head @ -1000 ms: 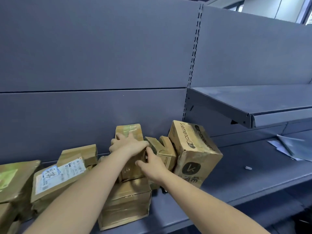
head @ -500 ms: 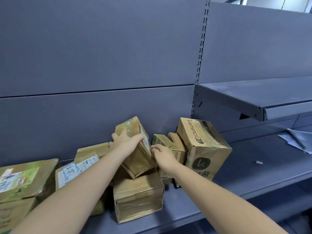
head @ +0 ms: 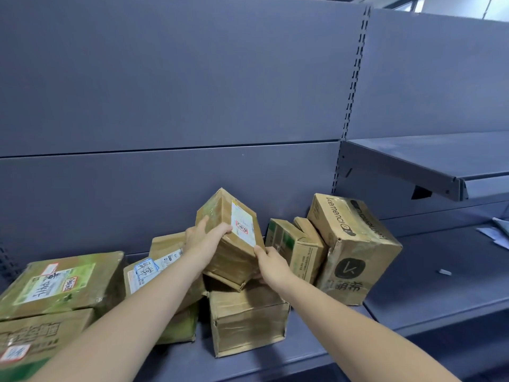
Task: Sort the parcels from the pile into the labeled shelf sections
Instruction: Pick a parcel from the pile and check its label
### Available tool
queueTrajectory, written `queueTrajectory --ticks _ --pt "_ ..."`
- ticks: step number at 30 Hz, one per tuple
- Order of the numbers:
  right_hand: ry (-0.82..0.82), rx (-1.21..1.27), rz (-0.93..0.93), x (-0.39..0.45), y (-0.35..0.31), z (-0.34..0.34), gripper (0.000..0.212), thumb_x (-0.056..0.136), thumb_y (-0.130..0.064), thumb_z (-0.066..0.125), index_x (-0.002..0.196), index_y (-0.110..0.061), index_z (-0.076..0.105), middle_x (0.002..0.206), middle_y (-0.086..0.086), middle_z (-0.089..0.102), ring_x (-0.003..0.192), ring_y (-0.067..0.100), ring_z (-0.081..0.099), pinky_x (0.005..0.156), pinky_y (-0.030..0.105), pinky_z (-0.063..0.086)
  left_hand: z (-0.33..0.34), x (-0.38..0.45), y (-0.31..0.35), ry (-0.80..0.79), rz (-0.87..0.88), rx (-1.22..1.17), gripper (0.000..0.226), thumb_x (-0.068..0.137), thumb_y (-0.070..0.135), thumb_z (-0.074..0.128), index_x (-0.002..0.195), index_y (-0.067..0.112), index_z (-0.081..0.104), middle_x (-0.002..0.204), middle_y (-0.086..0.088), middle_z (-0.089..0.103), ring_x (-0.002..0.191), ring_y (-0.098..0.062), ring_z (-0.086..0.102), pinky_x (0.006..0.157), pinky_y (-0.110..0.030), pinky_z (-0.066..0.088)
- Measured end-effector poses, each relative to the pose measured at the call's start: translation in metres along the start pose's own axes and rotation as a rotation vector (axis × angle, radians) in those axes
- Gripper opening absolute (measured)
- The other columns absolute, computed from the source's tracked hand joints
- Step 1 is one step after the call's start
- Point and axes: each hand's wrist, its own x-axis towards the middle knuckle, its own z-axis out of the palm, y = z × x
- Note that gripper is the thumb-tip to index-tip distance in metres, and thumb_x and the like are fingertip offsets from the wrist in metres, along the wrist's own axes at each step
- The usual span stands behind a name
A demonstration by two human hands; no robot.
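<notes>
Head view is showing a person lifting one taped parcel (head: 230, 241) out of the pile on the lower shelf (head: 429, 293). The left hand (head: 202, 238) is gripping the parcel's upper left side, thumb lying across its near face and fingers reaching round the far side, while the right hand (head: 271, 267) is holding the lower right corner, fingers going underneath it. The parcel is tilting, its long axis running from lower right up toward the upper left, with the white shipping label (head: 242, 226) turning up toward the camera. It is hanging just over a squat brown box (head: 248, 322) and may be touching that box's top edge; I cannot tell for certain. To the right, a small green-printed carton (head: 294, 252) is leaning against a large printed box (head: 355, 249); to the left, a green-labelled parcel (head: 60, 285) is resting on another. An upper shelf (head: 440, 161) is jutting out well to the right, so the right hand is lying nearer that side. No section labels are showing, so the destination is unclear; judging from the label's turn, reading the address is probably the step in hand.
</notes>
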Motion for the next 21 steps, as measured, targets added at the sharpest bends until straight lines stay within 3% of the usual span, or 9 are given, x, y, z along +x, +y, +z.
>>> queueTrajectory --ticks 4,8,11,16,19,21 --pt "0.027 0.015 -0.008 -0.005 0.002 0.0 0.054 0.101 -0.05 0.032 0.143 -0.017 0.037 0.132 0.007 0.054 0.115 0.027 0.056 0.102 0.044 0.046 0.002 -0.002 -0.004 -0.021 0.042 -0.032 0.088 0.069 0.058 0.06 0.149 0.037 0.028 0.146 0.003 0.026 0.133 -0.029 0.034 0.103 -0.046 0.034" --pt "0.088 0.076 -0.04 -0.005 0.007 -0.003 0.05 0.099 -0.05 0.037 0.139 -0.02 0.042 0.128 0.004 0.055 0.113 0.025 0.056 0.099 0.045 0.049 0.006 -0.005 -0.005 -0.013 0.049 -0.069 0.092 0.065 0.06 0.059 0.15 0.038 0.028 0.149 0.002 0.026 0.137 -0.029 0.032 0.109 -0.048 0.031" --pt "0.109 0.154 -0.023 -0.004 0.01 -0.008 0.051 0.096 -0.052 0.042 0.136 -0.02 0.046 0.127 0.002 0.056 0.111 0.023 0.056 0.096 0.043 0.051 0.01 -0.009 -0.005 -0.022 0.065 -0.09 0.083 0.078 0.052 0.062 0.151 0.034 0.027 0.15 0.0 0.026 0.137 -0.027 0.031 0.106 -0.044 0.03" --pt "0.027 0.432 0.12 -0.004 0.008 -0.017 0.049 0.093 -0.056 0.048 0.13 -0.025 0.054 0.12 0.002 0.062 0.109 0.024 0.059 0.096 0.044 0.052 0.013 -0.017 -0.002 -0.06 0.028 -0.153 0.083 0.075 0.056 0.06 0.149 0.033 0.031 0.149 0.0 0.031 0.134 -0.026 0.036 0.107 -0.043 0.033" --pt "-0.052 0.565 0.176 -0.005 0.009 -0.022 0.046 0.087 -0.064 0.052 0.12 -0.032 0.059 0.111 0.002 0.068 0.107 0.025 0.062 0.101 0.049 0.048 0.016 -0.013 -0.006 -0.093 -0.009 -0.213 0.086 0.058 0.069 0.058 0.136 0.037 0.046 0.141 -0.001 0.045 0.124 -0.027 0.047 0.104 -0.051 0.04" --pt "-0.097 0.581 0.21 -0.006 0.009 -0.027 0.043 0.083 -0.068 0.054 0.109 -0.034 0.059 0.108 0.004 0.068 0.103 0.028 0.063 0.096 0.051 0.05 0.02 -0.002 -0.015 -0.113 -0.021 -0.261 0.085 0.055 0.072 0.058 0.133 0.04 0.047 0.138 0.0 0.047 0.123 -0.026 0.049 0.103 -0.053 0.041"
